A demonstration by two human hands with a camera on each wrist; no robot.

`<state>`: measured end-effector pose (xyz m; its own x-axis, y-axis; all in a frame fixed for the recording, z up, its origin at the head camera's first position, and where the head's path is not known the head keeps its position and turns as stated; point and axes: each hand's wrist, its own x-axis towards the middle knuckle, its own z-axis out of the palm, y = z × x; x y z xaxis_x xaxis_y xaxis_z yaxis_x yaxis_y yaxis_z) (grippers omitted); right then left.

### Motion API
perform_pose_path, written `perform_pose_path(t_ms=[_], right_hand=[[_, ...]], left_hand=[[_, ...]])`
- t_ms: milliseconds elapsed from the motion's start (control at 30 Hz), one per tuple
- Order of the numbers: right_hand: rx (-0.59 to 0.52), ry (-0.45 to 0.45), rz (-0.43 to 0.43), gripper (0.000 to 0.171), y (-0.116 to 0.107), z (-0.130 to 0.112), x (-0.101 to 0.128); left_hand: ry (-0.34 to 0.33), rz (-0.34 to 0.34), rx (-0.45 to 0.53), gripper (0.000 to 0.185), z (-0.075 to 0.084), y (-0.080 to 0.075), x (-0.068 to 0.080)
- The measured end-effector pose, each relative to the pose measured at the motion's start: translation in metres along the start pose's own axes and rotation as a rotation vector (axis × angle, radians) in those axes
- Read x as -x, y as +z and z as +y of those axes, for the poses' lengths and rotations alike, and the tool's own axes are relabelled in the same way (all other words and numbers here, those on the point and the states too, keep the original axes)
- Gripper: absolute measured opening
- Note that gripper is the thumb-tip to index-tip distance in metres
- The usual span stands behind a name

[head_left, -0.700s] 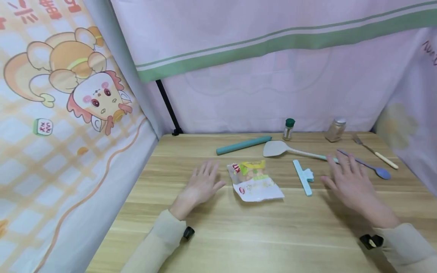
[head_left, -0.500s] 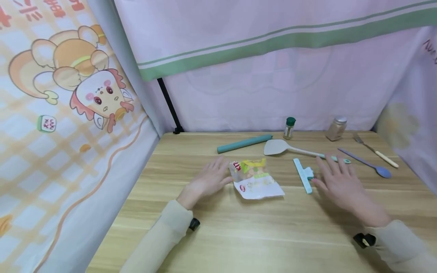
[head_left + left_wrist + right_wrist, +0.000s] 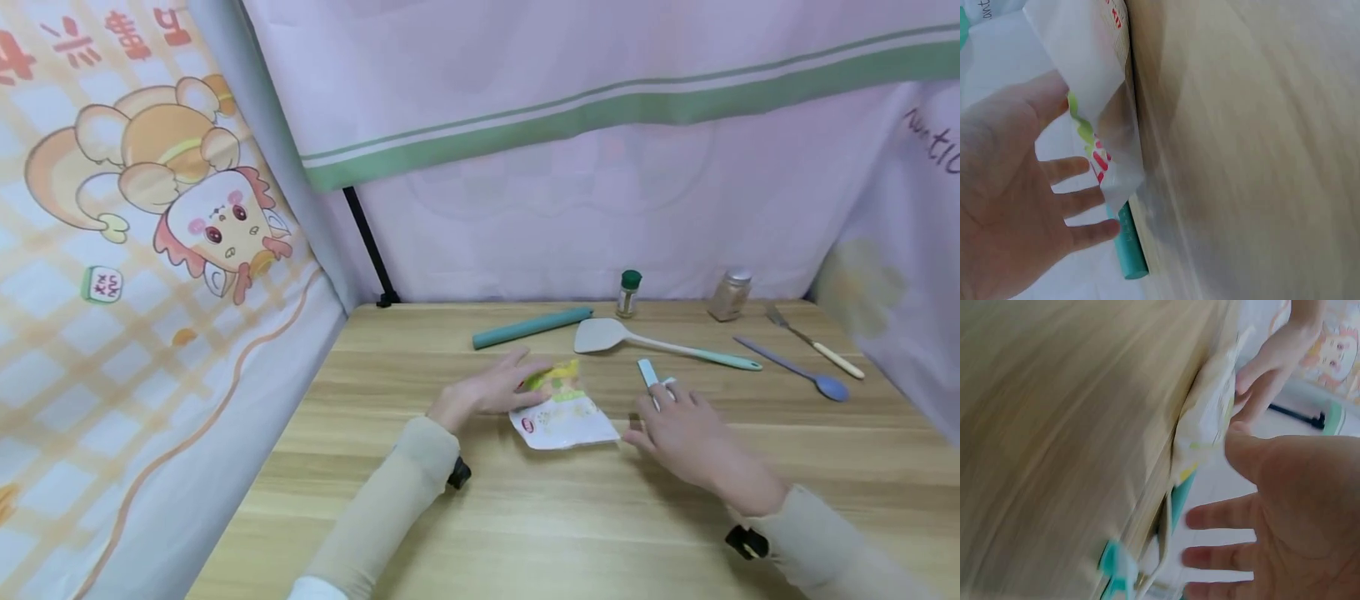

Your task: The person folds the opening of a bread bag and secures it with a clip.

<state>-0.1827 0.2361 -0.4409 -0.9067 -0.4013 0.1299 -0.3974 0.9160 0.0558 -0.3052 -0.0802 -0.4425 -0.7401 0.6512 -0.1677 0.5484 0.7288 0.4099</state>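
Crinkly white plastic with a yellow-green top, the snack packet (image 3: 564, 404) lies flat in the middle of the wooden table (image 3: 525, 533). Her left hand (image 3: 491, 389) rests straight-fingered on its upper corner, apparently steadying it. Her right hand (image 3: 678, 433) hovers spread wide just beside the packet's lower right corner, covering most of the light-blue bag clip (image 3: 647, 372).
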Motion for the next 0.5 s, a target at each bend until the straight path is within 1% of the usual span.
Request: perform_pose_path(t_ms=[67, 133, 200, 300, 400, 500], right_hand=[[-0.023, -0.004, -0.025, 0.047, -0.001, -0.008, -0.002], [-0.095, 0.015, -0.091, 0.048, -0.003, -0.015, -0.004], [-0.175, 0.043, -0.16, 0.053, -0.004, -0.021, -0.008], [-0.303, 0.109, -0.243, 0.056, -0.003, -0.027, -0.013], [-0.378, 0.152, -0.247, 0.059, 0.001, -0.031, -0.02], [-0.417, 0.194, -0.239, 0.064, 0.004, -0.034, -0.026]], left_hand=[[-0.023, -0.018, -0.012, 0.067, 0.0, 0.002, -0.001], [-0.051, -0.025, -0.011, 0.068, 0.001, 0.003, 0.0], [-0.081, -0.022, -0.014, 0.069, 0.004, 0.003, 0.002], [-0.123, -0.02, -0.038, 0.07, 0.011, 0.004, 0.006], [-0.146, -0.011, -0.091, 0.07, 0.018, 0.006, 0.009], [-0.162, -0.003, -0.143, 0.073, 0.024, 0.009, 0.012]])
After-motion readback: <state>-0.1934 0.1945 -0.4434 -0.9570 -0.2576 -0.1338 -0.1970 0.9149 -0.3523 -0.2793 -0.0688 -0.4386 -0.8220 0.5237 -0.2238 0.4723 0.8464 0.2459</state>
